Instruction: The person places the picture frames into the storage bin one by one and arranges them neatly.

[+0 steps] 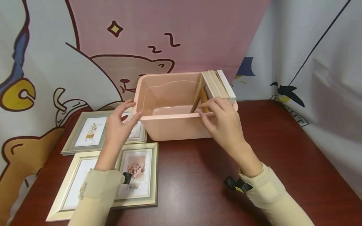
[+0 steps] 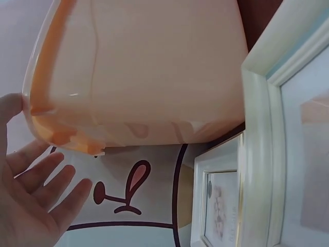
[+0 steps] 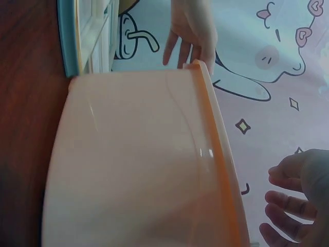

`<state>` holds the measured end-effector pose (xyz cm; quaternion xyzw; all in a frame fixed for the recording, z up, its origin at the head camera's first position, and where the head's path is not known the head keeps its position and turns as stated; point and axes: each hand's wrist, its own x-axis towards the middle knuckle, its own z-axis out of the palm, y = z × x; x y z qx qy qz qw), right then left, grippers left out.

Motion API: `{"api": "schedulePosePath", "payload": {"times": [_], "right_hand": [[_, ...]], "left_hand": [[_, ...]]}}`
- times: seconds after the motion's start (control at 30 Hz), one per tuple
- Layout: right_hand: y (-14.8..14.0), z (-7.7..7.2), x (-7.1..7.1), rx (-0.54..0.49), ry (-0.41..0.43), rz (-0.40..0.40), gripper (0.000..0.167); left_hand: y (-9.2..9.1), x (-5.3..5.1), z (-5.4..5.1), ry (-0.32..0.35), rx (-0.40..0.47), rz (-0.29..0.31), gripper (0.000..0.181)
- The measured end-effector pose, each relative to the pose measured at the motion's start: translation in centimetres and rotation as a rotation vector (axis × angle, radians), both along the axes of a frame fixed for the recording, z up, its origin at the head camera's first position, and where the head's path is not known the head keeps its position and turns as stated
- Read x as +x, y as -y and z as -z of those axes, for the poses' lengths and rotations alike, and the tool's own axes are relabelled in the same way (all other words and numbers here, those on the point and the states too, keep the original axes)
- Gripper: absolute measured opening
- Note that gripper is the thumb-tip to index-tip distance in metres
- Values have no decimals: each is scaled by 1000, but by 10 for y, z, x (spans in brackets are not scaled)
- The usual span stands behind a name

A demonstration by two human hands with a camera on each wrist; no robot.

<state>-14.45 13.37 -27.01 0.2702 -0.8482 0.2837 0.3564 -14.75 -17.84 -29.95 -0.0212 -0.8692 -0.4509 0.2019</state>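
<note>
A pink plastic bin [image 1: 175, 127] stands on the table. My left hand [image 1: 120, 125] is at its left end, thumb and fingertips touching the rim near the corner. The left wrist view shows that hand [image 2: 38, 195] with its fingers spread beside the bin's rim [image 2: 43, 77]. Over the front rim toward the right is my right hand [image 1: 223, 122], fingers loosely bent and holding nothing. Several picture frames [image 1: 216, 84] stand on edge in the bin's right end, close to the right fingertips. In the right wrist view, the right hand [image 3: 295, 200] is apart from the bin wall [image 3: 133, 159].
Several framed pictures lie on the left of the dark red table [image 1: 192, 182], among them a flower-print frame [image 1: 138, 172] and a plant-print frame [image 1: 90, 131]. My left forearm passes over them. A cartoon-printed cloth [image 1: 198, 34] hangs behind the table.
</note>
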Motion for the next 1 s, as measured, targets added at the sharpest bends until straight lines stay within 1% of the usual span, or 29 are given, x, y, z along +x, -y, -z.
{"api": "schedulePosePath", "payload": {"times": [0.1, 0.2, 0.3, 0.4, 0.57, 0.77, 0.87, 1.0], "right_hand": [[4, 4, 3, -7, 11, -15, 14], [8, 9, 5, -1, 25, -31, 15], [13, 12, 8, 18, 32, -51, 14], [17, 16, 11, 29, 27, -69, 14], [26, 21, 15, 47, 34, -106, 11], [39, 32, 17, 45, 86, -156, 10], [45, 38, 18, 43, 133, -173, 10], [55, 49, 16, 36, 207, -201, 9]], "left_hand": [[4, -2, -1, 20, -2, 58, 49], [7, -5, -1, 60, 4, 120, 53], [9, -5, -2, 100, 45, 175, 56], [10, -6, -3, 124, 81, 204, 57], [11, -7, -2, 133, 99, 222, 58], [12, -8, 0, 127, 111, 230, 58], [12, -9, 0, 117, 117, 232, 57], [13, -9, 0, 120, 137, 230, 57]]}}
